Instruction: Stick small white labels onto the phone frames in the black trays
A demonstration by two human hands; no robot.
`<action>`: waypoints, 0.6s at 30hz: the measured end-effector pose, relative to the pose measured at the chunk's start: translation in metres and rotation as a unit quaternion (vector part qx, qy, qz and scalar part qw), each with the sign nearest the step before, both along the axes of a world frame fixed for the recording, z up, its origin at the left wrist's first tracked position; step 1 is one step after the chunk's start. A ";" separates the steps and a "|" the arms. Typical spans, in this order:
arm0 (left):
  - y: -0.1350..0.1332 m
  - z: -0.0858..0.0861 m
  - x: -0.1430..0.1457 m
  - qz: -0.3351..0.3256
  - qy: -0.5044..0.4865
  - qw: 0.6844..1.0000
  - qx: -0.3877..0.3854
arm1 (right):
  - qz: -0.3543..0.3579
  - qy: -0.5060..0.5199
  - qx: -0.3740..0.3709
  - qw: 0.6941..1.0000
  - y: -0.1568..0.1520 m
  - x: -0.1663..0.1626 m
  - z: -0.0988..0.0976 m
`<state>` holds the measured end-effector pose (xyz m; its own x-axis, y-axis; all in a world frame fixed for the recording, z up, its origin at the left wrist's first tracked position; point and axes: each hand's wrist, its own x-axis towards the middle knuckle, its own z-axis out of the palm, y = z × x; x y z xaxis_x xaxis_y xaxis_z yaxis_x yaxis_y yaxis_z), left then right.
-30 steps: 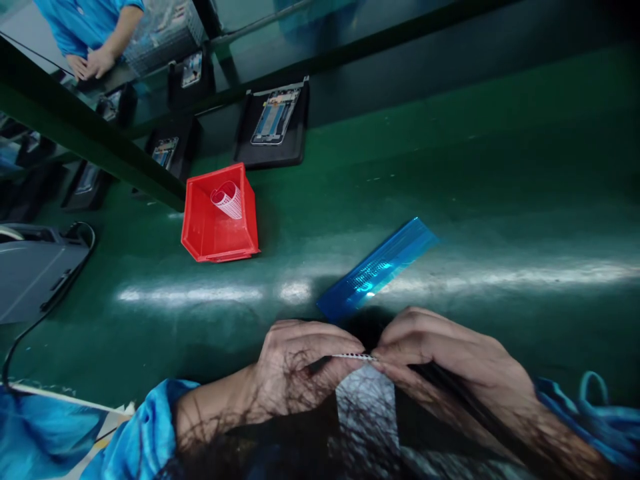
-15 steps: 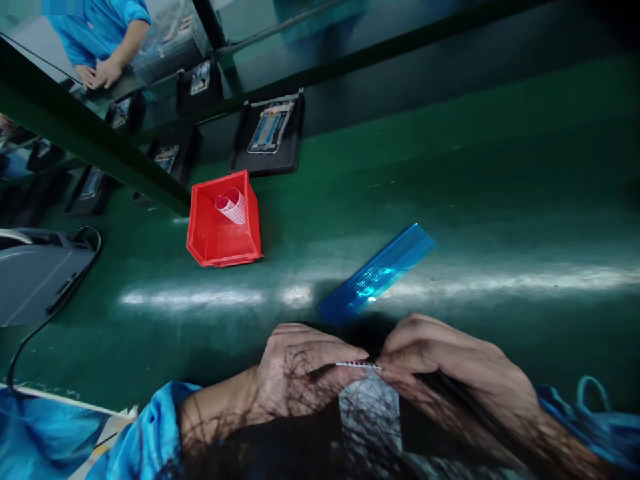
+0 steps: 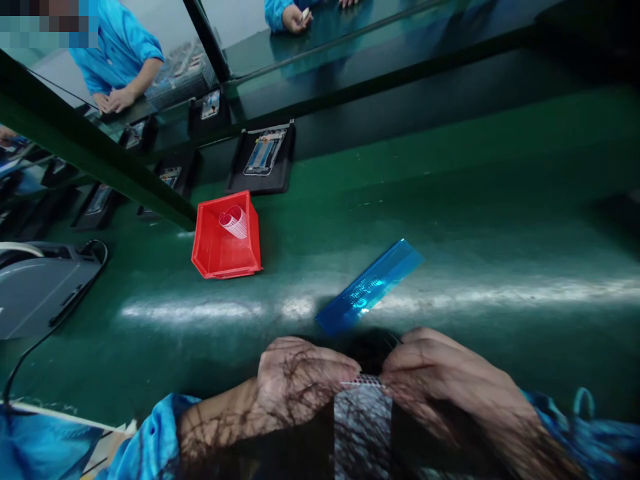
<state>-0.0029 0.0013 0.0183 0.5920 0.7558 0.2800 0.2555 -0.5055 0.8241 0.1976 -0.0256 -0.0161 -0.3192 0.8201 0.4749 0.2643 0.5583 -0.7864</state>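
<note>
My left hand (image 3: 300, 383) and my right hand (image 3: 440, 383) meet at the bottom centre, fingers curled and pinched on a thin white dotted strip (image 3: 363, 381) between them. Below the strip a pale sheet (image 3: 363, 427) hangs down, partly hidden by dark strands in front of the camera. Just beyond my fingers a blue translucent film (image 3: 370, 287) lies flat on the green table (image 3: 500, 220). A red bin (image 3: 225, 250) with a curled white dotted strip (image 3: 234, 221) inside stands further left.
A black tray with a phone frame (image 3: 263, 157) sits at the table's back edge, with more trays (image 3: 170, 173) behind a green rail (image 3: 100, 160). A grey device (image 3: 40, 287) with a cable is at left. Other people in blue sleeves (image 3: 125, 60) work across the line.
The view has tilted, so everything sits lower in the picture. My hands stay pinched together on the strip, shifted slightly down and right.
</note>
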 end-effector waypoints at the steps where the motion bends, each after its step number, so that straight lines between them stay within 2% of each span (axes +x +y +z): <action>1: 0.000 0.001 0.000 -0.001 -0.002 1.000 -0.001 | 0.008 -0.005 0.010 1.000 0.000 0.001 0.000; 6: -0.004 0.002 0.002 0.014 -0.012 1.000 -0.005 | 0.008 -0.002 0.031 0.999 0.001 0.003 0.004; 11: -0.003 0.000 0.005 0.018 -0.009 0.999 -0.026 | 0.007 -0.012 0.013 1.000 0.002 0.001 0.007; 15: -0.001 -0.002 0.007 0.035 -0.010 0.999 -0.031 | -0.017 -0.012 0.012 1.000 0.001 -0.003 0.007; 18: -0.003 -0.003 0.006 0.033 -0.003 0.999 -0.029 | -0.052 -0.003 -0.027 0.998 -0.002 -0.008 0.008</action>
